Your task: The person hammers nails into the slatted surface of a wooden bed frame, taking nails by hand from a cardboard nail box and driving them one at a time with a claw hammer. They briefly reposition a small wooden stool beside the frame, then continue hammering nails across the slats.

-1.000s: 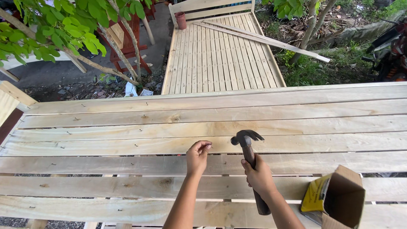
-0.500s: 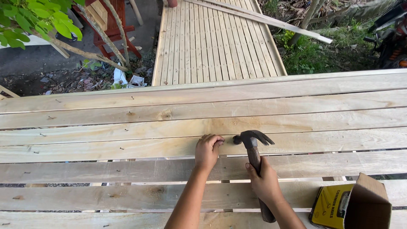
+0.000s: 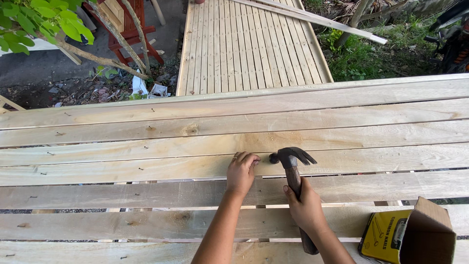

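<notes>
Two hands, right hand gripping hammer

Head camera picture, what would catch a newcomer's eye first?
The dark-headed claw hammer with a wooden handle, gripped by the right hand at centre, its head against a pale wooden slat. The left hand pinches at the slat just beside the hammer head. At lower right lies an open yellow cardboard box.

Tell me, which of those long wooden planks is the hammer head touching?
The fourth plank from the far edge, where the hammer head meets the left hand; the other planks lie untouched.
</notes>
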Demonstrator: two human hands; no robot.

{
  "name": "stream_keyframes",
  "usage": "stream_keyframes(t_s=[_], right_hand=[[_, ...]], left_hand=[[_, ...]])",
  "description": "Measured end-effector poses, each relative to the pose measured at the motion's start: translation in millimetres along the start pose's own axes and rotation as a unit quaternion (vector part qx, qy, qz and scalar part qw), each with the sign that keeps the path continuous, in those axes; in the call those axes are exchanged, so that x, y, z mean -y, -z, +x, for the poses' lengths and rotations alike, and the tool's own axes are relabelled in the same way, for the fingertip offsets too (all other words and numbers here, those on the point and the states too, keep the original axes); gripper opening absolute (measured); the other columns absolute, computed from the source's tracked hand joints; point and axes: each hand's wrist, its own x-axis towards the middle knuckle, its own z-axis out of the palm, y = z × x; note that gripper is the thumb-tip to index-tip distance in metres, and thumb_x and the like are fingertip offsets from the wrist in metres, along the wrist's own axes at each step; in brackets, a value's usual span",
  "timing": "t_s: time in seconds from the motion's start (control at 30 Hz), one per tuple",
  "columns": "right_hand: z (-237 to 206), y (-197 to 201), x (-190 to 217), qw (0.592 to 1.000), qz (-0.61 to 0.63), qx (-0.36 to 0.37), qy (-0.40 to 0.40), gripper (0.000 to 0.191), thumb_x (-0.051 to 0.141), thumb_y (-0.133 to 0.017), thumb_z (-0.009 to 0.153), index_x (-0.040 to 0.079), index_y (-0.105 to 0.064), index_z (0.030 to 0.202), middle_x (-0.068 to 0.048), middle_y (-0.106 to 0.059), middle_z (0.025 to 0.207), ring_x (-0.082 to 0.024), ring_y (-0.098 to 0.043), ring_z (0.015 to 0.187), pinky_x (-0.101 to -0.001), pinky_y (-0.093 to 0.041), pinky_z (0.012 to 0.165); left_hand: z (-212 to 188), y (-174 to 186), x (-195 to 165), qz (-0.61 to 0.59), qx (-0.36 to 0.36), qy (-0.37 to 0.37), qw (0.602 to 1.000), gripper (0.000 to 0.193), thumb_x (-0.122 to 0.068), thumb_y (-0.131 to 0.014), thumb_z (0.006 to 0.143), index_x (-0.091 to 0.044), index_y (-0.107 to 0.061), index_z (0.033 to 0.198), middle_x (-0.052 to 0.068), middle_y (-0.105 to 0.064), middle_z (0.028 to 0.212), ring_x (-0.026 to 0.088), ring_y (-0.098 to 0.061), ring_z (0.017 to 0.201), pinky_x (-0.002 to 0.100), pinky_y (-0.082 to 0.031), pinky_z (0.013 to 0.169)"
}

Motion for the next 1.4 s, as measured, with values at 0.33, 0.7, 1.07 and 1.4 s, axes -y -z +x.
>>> stream_keyframes(t_s=[0.33,0.7,1.07,1.4], right_hand=[[-1,2,4,1.000,-0.001,0.005,-0.003,0.031,0.029,-0.067,0.093,0.002,-0.059,0.106,-0.022,-0.069,0.075,-0.037,-0.071,0.071,-0.0444,-0.055,0.070],[-3,4,11,0.999,-0.010,0.029,-0.026,0.031,0.030,-0.065,0.095,0.002,-0.059,0.107,-0.018,-0.070,0.075,-0.029,-0.072,0.069,-0.0424,-0.056,0.069],[-12,16,27,0.996,-0.067,0.049,0.034,0.032,0.032,-0.067,0.093,0.003,-0.056,0.101,-0.025,-0.070,0.073,-0.047,-0.070,0.074,-0.0513,-0.053,0.067],[-18,16,62,0.987,-0.116,0.056,0.095,0.032,0.032,-0.064,0.095,0.003,-0.052,0.102,-0.025,-0.071,0.075,-0.048,-0.068,0.077,-0.0555,-0.052,0.067]], left_hand=[[2,5,-3,-0.041,0.004,0.030,0.999,0.013,-0.006,-0.073,0.085,-0.009,-0.070,0.098,0.006,-0.071,0.091,0.028,-0.067,0.090,0.041,-0.055,0.076],[0,3,-1,-0.043,0.030,0.069,0.996,0.028,-0.006,-0.071,0.090,-0.014,-0.062,0.116,0.004,-0.074,0.086,0.024,-0.072,0.086,0.039,-0.057,0.072],[1,6,-3,-0.125,0.069,0.135,0.981,0.043,-0.005,-0.077,0.083,-0.010,-0.056,0.121,0.006,-0.077,0.089,0.023,-0.076,0.081,0.036,-0.059,0.071],[5,5,-1,-0.132,0.057,0.138,0.980,0.045,-0.003,-0.077,0.082,-0.010,-0.056,0.121,0.008,-0.077,0.087,0.025,-0.076,0.080,0.036,-0.059,0.072]])
